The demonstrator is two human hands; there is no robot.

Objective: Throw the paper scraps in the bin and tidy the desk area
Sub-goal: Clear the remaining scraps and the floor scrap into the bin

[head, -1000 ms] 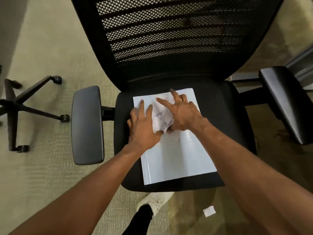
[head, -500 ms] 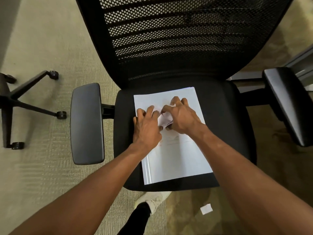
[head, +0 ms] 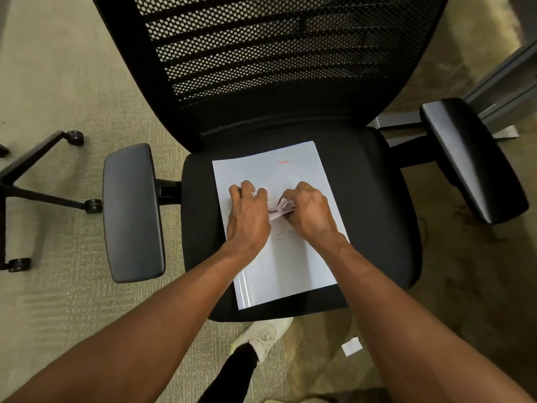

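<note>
At the seat's (head: 374, 199) middle, left hand (head: 248, 219) and right hand (head: 309, 212) are gripping light, crushable scraps (head: 280, 209), probably best bunched whole.

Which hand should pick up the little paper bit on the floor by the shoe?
Probably the right hand: the floor scrap lies on the carpet on that side, beside the right forearm; the left hand is farther across. Both hands grip crumpled scraps now, though.
</note>
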